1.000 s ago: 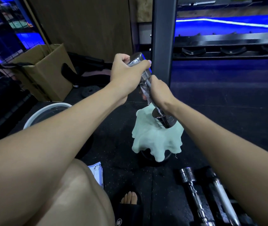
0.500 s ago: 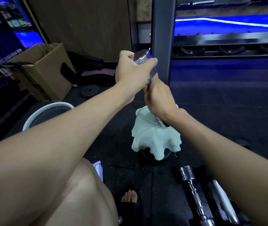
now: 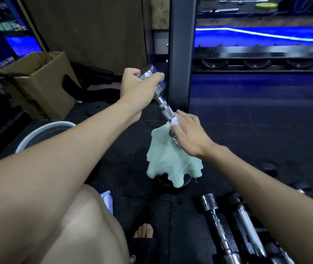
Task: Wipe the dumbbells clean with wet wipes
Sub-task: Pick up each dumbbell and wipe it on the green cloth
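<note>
A chrome dumbbell (image 3: 164,106) slants down to the right in mid-air. My left hand (image 3: 138,88) grips its upper head. My right hand (image 3: 188,134) is at the lower part of the handle, thumb and fingers pinching a small white wet wipe (image 3: 174,120) against the bar. A pale green cloth (image 3: 170,159) hangs under the dumbbell's lower end, which my right hand mostly hides. Two more chrome dumbbells (image 3: 216,223) lie on the black floor at the lower right.
A wet wipe pack (image 3: 107,200) peeks out beside my knee. A white-rimmed bin (image 3: 43,130) sits at the left, with a cardboard box (image 3: 37,84) behind it. A dark rack post (image 3: 180,54) rises just behind the dumbbell. My foot (image 3: 145,230) is at the bottom.
My right hand slid down the handle from just under my left hand to the lower part, baring the knurled bar. The left hand kept its grip on the upper head.
</note>
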